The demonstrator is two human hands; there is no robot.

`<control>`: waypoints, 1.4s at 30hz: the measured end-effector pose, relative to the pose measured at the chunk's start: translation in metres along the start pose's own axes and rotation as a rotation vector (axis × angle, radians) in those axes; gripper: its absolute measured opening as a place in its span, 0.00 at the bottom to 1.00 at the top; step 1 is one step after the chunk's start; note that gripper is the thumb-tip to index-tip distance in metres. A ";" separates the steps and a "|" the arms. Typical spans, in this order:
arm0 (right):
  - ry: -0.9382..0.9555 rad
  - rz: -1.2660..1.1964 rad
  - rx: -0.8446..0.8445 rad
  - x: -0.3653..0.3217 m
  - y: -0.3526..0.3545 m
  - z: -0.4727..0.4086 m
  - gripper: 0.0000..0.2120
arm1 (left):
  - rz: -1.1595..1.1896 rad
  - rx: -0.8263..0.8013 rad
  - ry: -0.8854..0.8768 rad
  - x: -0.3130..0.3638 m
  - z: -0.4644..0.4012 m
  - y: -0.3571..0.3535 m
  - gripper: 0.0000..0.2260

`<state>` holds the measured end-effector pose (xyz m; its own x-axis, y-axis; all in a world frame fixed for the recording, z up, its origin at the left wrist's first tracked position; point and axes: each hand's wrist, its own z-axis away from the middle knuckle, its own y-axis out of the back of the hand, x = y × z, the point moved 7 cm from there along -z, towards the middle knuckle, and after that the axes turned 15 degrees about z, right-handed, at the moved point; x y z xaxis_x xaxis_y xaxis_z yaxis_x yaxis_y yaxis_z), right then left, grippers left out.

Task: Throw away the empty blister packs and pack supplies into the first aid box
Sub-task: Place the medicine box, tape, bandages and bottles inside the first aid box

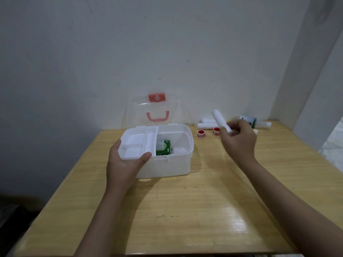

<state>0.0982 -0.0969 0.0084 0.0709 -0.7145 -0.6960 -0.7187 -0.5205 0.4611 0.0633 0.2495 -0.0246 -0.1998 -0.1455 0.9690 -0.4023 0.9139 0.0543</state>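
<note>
We judge the packing well begun but not finished. The first aid box (pixel 167 160) stands open on the desk (pixel 185 210), its clear lid (pixel 152 112) tipped up at the far side, with a green carton (pixel 164 150) already lying inside. Our left hand (pixel 124 164) steadies the inner tray (pixel 137 145) at the box's near-left corner, thumb and fingers clamped on its rim. Our right hand (pixel 239 140), to the right of the box, has its fingers closed on a white bandage roll (pixel 221 121). Left to pack at the far right: more white rolls (pixel 206 124), two red tape rolls (pixel 201 134), a bottle (pixel 249 121). We see no blister packs.
</note>
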 end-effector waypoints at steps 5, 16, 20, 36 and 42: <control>0.202 -0.115 -0.234 -0.099 -0.008 0.014 0.04 | 0.002 0.006 0.009 -0.002 0.000 0.001 0.45; 0.474 0.216 -0.629 -0.174 -0.091 0.056 0.16 | -0.030 0.008 0.004 -0.004 -0.005 0.002 0.45; 0.480 0.273 -0.750 -0.175 -0.105 0.065 0.13 | -0.023 0.004 0.015 -0.006 -0.006 0.003 0.46; -0.077 0.193 -0.032 0.004 -0.036 -0.001 0.10 | 0.027 -0.011 -0.040 -0.007 -0.004 0.002 0.44; -0.452 0.384 -0.062 0.080 -0.038 -0.009 0.26 | 0.057 0.020 -0.081 -0.007 0.003 0.001 0.45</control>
<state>0.1376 -0.1387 -0.0595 -0.4975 -0.5938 -0.6324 -0.5922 -0.3002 0.7478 0.0621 0.2505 -0.0324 -0.2936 -0.1245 0.9478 -0.4058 0.9139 -0.0057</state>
